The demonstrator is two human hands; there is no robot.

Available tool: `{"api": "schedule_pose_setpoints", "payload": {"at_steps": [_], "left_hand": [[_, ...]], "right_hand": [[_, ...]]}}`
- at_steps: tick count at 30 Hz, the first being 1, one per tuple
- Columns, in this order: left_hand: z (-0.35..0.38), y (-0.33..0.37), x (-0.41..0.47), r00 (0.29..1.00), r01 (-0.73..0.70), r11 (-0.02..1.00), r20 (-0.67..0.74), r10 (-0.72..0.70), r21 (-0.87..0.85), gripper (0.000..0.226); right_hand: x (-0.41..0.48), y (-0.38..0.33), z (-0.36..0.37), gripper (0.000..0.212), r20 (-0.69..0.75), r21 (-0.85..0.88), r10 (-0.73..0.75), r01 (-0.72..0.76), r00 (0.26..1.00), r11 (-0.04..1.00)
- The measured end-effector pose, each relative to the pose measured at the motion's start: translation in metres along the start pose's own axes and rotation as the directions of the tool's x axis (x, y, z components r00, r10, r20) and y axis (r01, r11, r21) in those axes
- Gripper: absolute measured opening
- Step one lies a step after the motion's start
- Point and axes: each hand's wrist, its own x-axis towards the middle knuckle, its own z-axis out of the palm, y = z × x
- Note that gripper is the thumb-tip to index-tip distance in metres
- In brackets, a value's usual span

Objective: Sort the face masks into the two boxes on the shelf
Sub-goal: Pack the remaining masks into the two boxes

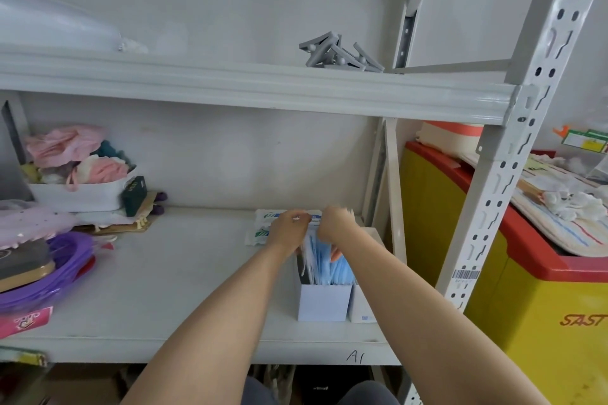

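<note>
Two white boxes stand side by side at the right end of the shelf: the left box (pixel 324 302) is packed with upright blue face masks (pixel 329 265), and the right box (pixel 360 306) is mostly hidden behind my right forearm. My left hand (pixel 289 228) and my right hand (pixel 334 223) are both closed over the top of the mask stack, pinching the masks. Behind my hands lie white sealed mask packets (pixel 263 227) with blue and green print.
A white bin of pink cloth items (pixel 79 196) sits at the shelf's left, with purple hoops (pixel 62 270) in front of it. Grey clips (pixel 339 54) lie on the upper shelf. The perforated shelf post (pixel 503 194) and a yellow-red freezer (pixel 539 306) stand to the right.
</note>
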Motion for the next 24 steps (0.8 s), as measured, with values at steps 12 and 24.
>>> {"api": "schedule_pose_setpoints", "payload": {"at_steps": [12,24], "left_hand": [[-0.01,-0.014,-0.001,0.939,0.339,0.906,0.149,-0.309,-0.255,0.031],[-0.004,-0.018,-0.005,0.906,0.421,0.849,0.186,-0.379,-0.321,0.019]], "right_hand": [[0.007,0.027,0.008,0.043,-0.016,-0.324,-0.41,0.383,0.912,0.865],[0.004,0.056,0.018,0.083,0.044,-0.541,-0.595,0.52,0.803,0.661]]}}
